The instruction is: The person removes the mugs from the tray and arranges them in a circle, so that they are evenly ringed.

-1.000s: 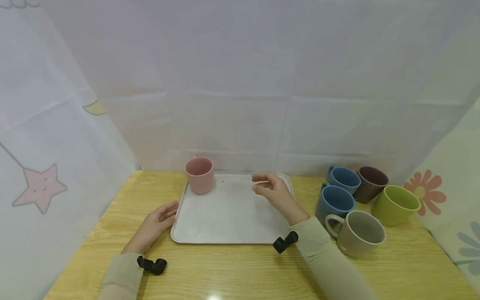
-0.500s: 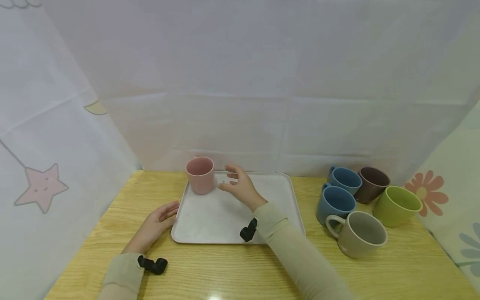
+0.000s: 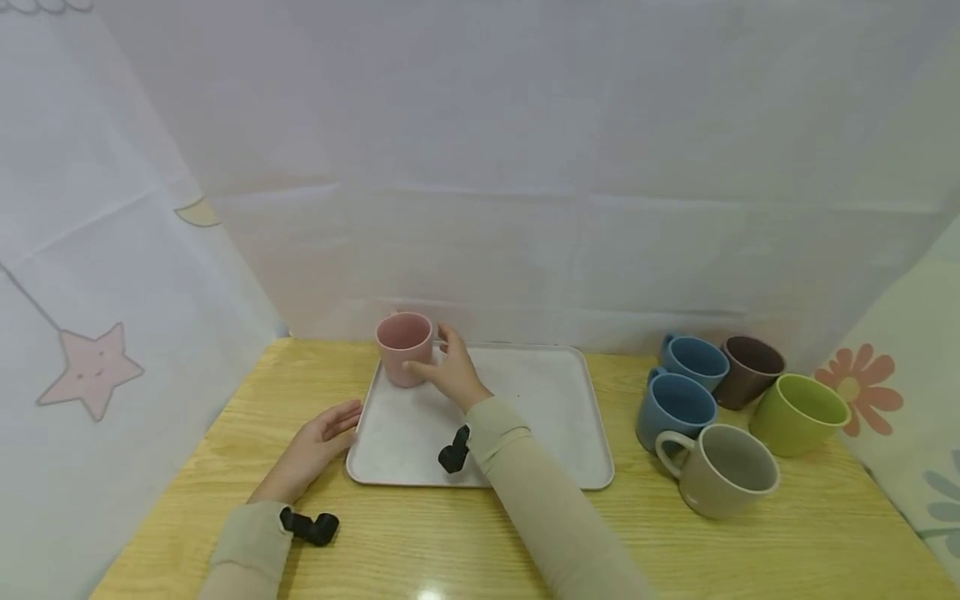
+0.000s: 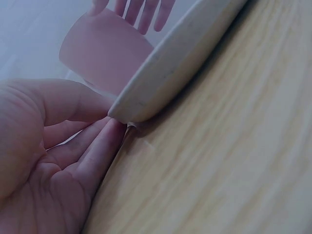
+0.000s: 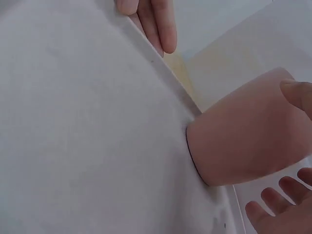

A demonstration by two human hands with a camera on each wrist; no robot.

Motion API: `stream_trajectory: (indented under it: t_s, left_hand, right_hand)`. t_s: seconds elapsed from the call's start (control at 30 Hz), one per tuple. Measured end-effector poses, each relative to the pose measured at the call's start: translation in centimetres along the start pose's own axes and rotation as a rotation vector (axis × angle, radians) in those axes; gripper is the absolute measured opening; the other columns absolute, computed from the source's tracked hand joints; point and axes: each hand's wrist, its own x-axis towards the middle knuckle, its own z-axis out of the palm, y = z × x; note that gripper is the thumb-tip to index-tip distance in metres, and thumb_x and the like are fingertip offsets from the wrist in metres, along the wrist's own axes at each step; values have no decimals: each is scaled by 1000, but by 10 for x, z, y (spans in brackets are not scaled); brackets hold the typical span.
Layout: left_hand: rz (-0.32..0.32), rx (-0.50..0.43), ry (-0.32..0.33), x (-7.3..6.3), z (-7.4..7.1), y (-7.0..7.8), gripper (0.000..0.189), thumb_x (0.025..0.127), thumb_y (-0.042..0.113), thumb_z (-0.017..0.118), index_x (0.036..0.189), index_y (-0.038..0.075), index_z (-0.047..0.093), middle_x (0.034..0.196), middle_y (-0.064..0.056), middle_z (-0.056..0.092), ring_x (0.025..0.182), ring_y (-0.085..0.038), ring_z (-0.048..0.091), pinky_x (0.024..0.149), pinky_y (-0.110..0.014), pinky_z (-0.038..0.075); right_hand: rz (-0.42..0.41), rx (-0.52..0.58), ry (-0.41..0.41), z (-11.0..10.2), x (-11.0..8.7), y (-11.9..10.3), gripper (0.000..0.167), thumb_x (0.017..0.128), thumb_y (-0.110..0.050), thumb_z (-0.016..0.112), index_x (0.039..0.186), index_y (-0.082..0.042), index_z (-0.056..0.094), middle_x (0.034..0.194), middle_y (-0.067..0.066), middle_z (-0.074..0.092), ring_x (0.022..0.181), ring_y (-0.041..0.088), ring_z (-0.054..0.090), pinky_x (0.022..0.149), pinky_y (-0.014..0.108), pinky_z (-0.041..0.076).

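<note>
A pink mug point(image 3: 406, 358) stands upright at the far left corner of the white tray point(image 3: 480, 433). My right hand point(image 3: 452, 371) is around the mug's right side with thumb and fingers spread. In the right wrist view the thumb point(image 5: 297, 95) overlaps the mug's upper side, while the curved fingers point(image 5: 278, 204) show a gap from its wall. My left hand point(image 3: 318, 442) lies at the tray's left edge, fingers extended. Its thumb tip point(image 4: 100, 109) and fingertips meet the tray rim in the left wrist view. The mug's handle is mostly hidden behind it.
On the right of the wooden table point(image 3: 420, 542) several mugs stand close together: two blue ones point(image 3: 678, 408), a dark brown one point(image 3: 750, 371), a green one point(image 3: 802, 412) and a beige one point(image 3: 723, 471). A white cloth point(image 3: 480, 208) hangs behind the table.
My right hand has moved left across the tray, from its right half to the pink mug. The left hand and the mugs have stayed in place.
</note>
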Motion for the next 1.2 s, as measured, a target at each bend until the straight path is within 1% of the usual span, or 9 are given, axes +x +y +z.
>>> stream_trajectory:
  t_s: [0.13, 0.2, 0.37, 0.53, 0.7, 0.83, 0.97, 1.13, 1.2]
  left_hand:
    - [15, 7, 1, 2, 0, 3, 59, 106, 12, 55, 158, -1, 30, 157, -24, 38, 146, -38, 35, 95, -6, 38]
    - [23, 14, 2, 4, 0, 4, 58, 106, 12, 54, 158, 0, 30, 157, -24, 38, 146, -38, 35, 95, -6, 38]
    - [29, 8, -6, 9, 1, 6, 58, 106, 12, 55, 158, -1, 30, 157, -24, 38, 146, -38, 35, 95, -6, 39]
    - [24, -5, -13, 10, 1, 6, 58, 106, 11, 54, 158, -1, 30, 157, -24, 38, 146, -38, 35, 95, -7, 40]
    - [24, 9, -3, 6, 2, 5, 58, 106, 11, 54, 158, -1, 30, 157, -25, 37, 146, -39, 35, 95, -6, 39]
    - [24, 3, -1, 3, 2, 4, 58, 106, 10, 54, 158, -1, 30, 157, -25, 37, 146, -39, 34, 95, -6, 39]
    - [23, -4, -4, 2, 3, 3, 58, 106, 11, 54, 157, -1, 30, 157, -25, 37, 146, -39, 34, 96, -7, 39]
    - [11, 1, 3, 0, 2, 2, 58, 106, 9, 54, 157, -2, 30, 157, -25, 37, 146, -38, 34, 95, -6, 38]
    - [4, 3, 7, -1, 2, 1, 58, 106, 10, 54, 158, -2, 30, 157, -24, 37, 146, -38, 34, 95, -6, 38]
  right_hand:
    - [2, 13, 19, 6, 5, -8, 93, 84, -27, 86, 159, -16, 31, 159, 3, 38, 145, 25, 37, 114, 44, 38]
    - [-9, 28, 23, 7, 7, -12, 92, 84, -25, 86, 157, -15, 33, 156, 4, 41, 144, 24, 38, 114, 43, 38]
    - [-54, 61, 43, 6, 11, -20, 89, 82, -19, 87, 154, -8, 35, 151, 10, 46, 141, 26, 43, 114, 42, 38]
    - [-77, 13, 56, 4, 17, -17, 85, 82, -19, 88, 151, -8, 39, 147, 10, 50, 138, 27, 47, 112, 40, 41]
    - [-101, 5, 56, 5, 21, -7, 82, 82, -21, 88, 150, -11, 43, 144, 7, 53, 132, 25, 51, 107, 37, 46]
    - [-100, 0, 87, 5, 17, -3, 84, 78, -25, 91, 148, -13, 46, 140, 4, 56, 128, 23, 54, 103, 33, 49]
    - [-116, 9, 135, 3, 11, -1, 85, 73, -25, 95, 144, -11, 51, 134, 4, 60, 124, 21, 58, 100, 30, 50]
    - [-120, 19, 147, 1, 3, 3, 82, 71, -25, 96, 140, -11, 53, 131, 1, 61, 121, 15, 58, 100, 26, 48]
    - [-130, 21, 152, 0, -1, 5, 81, 71, -25, 96, 139, -11, 54, 131, 1, 61, 121, 16, 57, 101, 28, 48]
